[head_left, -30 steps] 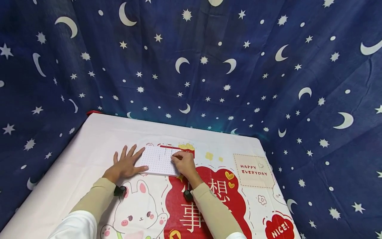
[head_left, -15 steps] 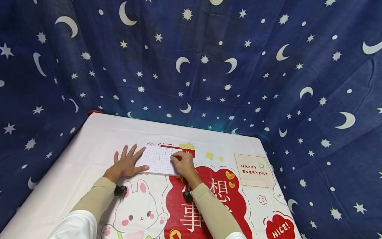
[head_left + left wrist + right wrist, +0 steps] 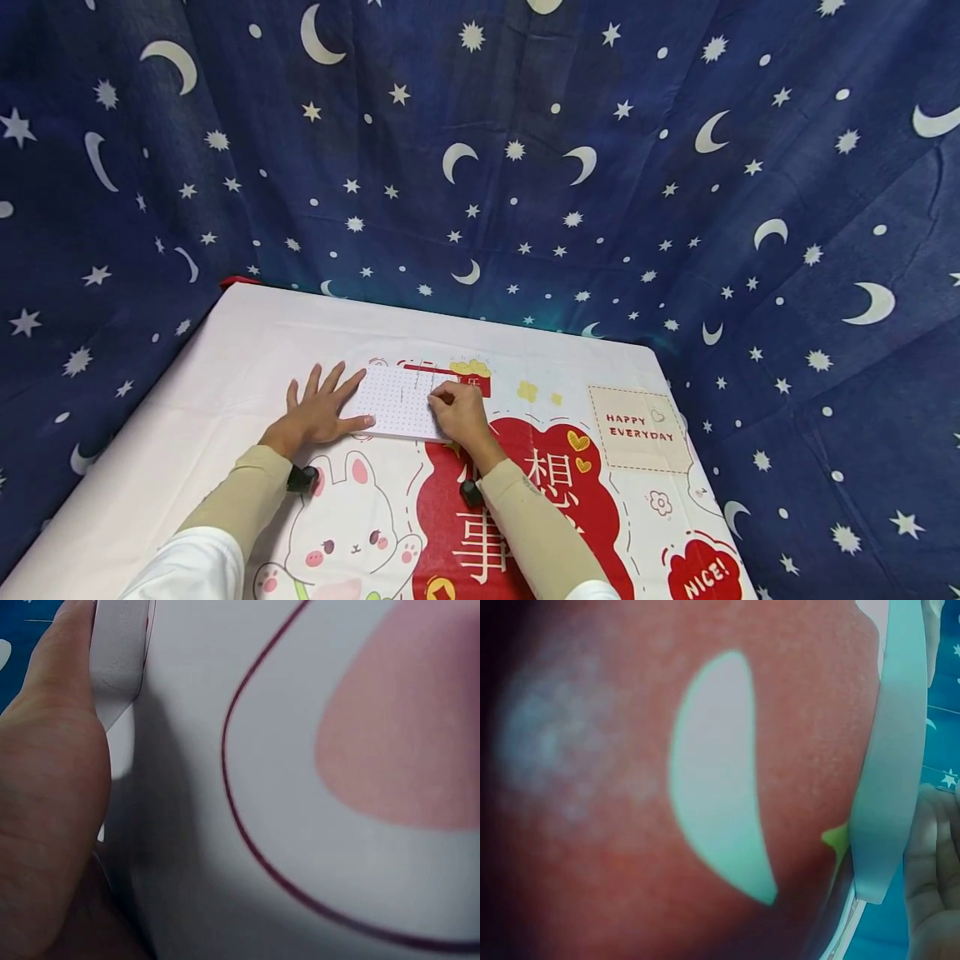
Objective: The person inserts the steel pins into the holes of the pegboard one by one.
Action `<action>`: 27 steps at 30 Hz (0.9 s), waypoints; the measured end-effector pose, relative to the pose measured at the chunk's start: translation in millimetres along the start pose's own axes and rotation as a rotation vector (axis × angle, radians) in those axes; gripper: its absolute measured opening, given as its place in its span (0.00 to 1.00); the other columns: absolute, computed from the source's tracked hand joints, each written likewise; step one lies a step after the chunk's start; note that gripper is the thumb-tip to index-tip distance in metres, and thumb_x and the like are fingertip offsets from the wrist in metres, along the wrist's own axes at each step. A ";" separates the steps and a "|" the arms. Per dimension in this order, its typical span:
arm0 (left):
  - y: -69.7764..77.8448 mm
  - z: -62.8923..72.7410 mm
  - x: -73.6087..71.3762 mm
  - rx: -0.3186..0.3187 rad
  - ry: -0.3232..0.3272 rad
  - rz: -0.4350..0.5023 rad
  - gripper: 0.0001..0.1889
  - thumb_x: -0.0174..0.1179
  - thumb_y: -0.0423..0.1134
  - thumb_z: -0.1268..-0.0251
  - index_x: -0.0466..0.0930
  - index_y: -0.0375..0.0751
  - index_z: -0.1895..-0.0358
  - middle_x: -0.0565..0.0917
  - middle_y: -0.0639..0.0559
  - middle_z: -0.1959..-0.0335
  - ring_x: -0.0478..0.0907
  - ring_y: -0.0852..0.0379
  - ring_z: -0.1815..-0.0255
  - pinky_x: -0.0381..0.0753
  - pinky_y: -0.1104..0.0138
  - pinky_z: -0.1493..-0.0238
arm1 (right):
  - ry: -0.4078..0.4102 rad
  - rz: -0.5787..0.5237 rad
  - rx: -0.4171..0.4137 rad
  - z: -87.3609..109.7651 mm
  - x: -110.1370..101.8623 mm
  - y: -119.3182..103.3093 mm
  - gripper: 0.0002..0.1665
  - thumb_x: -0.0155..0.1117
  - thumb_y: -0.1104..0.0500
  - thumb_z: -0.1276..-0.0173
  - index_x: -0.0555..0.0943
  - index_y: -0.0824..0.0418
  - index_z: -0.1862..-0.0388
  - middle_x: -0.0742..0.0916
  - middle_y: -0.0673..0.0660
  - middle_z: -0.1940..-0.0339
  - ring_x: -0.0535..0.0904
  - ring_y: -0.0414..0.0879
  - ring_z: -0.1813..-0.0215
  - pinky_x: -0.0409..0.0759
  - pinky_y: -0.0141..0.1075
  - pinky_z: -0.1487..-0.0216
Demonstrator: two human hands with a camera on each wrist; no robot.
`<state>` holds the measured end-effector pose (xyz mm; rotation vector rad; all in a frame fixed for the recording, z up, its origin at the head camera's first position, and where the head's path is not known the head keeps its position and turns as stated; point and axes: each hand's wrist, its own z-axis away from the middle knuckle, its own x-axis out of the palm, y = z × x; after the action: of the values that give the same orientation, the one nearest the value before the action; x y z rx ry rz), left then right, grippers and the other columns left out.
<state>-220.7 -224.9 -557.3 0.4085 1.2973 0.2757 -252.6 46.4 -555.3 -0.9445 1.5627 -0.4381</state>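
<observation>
A white board (image 3: 392,417) covered in rows of small dots lies on the table, with several thin grey pins (image 3: 402,395) standing up from it. My left hand (image 3: 317,413) is spread at the board's left end, thumb and index finger touching its corners. In the left wrist view, the thumb (image 3: 56,697) lies along the board's side (image 3: 120,660). Over the right part of the board, my right hand (image 3: 463,417) pinches with thumb and index finger. A thin dark pin (image 3: 946,789) shows at its fingertips in the right wrist view, mostly hidden.
The table (image 3: 285,325) has a white cloth printed with a rabbit, red shapes and lettering. A dark blue curtain (image 3: 510,250) with moons and stars hangs around the back and sides. Each wrist wears a small black camera (image 3: 302,479).
The right fingertips have shifted very slightly at the same spot on the board. Left hand and board keep their places.
</observation>
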 end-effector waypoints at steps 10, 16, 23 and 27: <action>-2.5 4.5 0.2 0.017 -0.003 0.028 0.55 0.58 0.77 0.39 0.52 0.51 0.16 0.44 0.32 0.14 0.30 0.21 0.15 0.25 0.24 0.25 | -0.033 0.026 0.005 -2.9 -1.0 -1.5 0.05 0.72 0.62 0.33 0.91 0.59 0.69 0.92 0.52 0.72 0.77 0.36 0.68 0.77 0.27 0.69; -5.0 2.6 2.4 0.030 0.006 0.042 0.56 0.57 0.79 0.41 0.51 0.53 0.16 0.43 0.32 0.14 0.29 0.22 0.15 0.24 0.24 0.24 | -0.076 0.072 0.068 -4.2 -3.1 -5.1 0.05 0.73 0.59 0.31 0.92 0.57 0.66 0.91 0.51 0.69 0.78 0.38 0.65 0.78 0.26 0.69; -1.9 3.9 0.1 0.016 -0.014 0.022 0.55 0.58 0.76 0.39 0.50 0.52 0.16 0.42 0.32 0.14 0.29 0.21 0.16 0.24 0.24 0.25 | -0.096 0.083 0.075 -3.1 -4.8 -0.9 0.05 0.74 0.58 0.31 0.93 0.57 0.60 0.93 0.51 0.64 0.81 0.39 0.58 0.81 0.28 0.59; -1.9 2.6 0.1 0.020 -0.002 0.038 0.55 0.59 0.76 0.40 0.51 0.52 0.16 0.43 0.32 0.14 0.28 0.21 0.16 0.23 0.24 0.25 | -0.116 0.070 0.094 -2.3 -11.0 1.8 0.09 0.74 0.56 0.31 0.92 0.56 0.54 0.93 0.51 0.57 0.82 0.41 0.53 0.85 0.31 0.53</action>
<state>-218.2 -227.0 -557.7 0.4509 1.2922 0.2944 -255.6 55.3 -549.0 -0.8266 1.4533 -0.3972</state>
